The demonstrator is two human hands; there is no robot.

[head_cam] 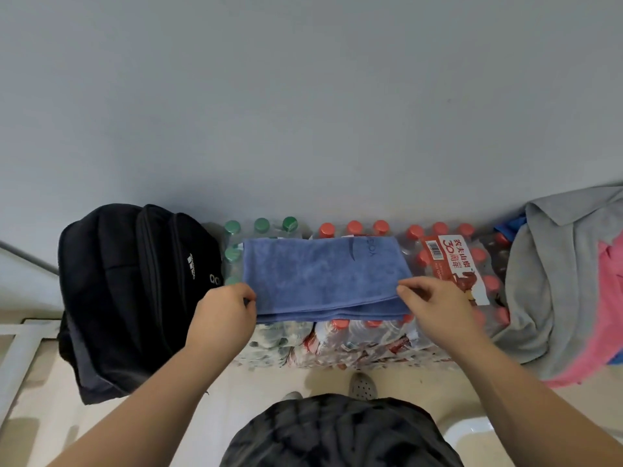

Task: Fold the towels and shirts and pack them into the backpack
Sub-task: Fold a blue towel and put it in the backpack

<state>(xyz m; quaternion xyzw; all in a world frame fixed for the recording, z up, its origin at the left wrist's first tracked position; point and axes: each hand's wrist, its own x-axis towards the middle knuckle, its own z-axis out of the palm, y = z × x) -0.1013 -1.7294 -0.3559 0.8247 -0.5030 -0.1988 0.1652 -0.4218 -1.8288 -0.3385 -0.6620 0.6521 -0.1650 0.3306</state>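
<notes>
A blue towel (pixel 323 274) lies folded flat on top of shrink-wrapped packs of water bottles. My left hand (pixel 225 308) pinches the towel's near left corner. My right hand (pixel 428 305) pinches its near right corner. A black backpack (pixel 135 291) stands to the left of the towel, leaning against the wall, its zippers looking closed. A pile of clothes sits at the right: a grey shirt (pixel 553 281) on top, pink cloth (pixel 603 325) beneath it and a bit of blue cloth (pixel 512 227) behind.
The bottle packs (pixel 448 264) with green and red caps form the work surface against a grey wall (pixel 303 112). White metal bars (pixel 20 352) stand at the lower left. My feet (pixel 362 385) rest on the pale floor just below the packs.
</notes>
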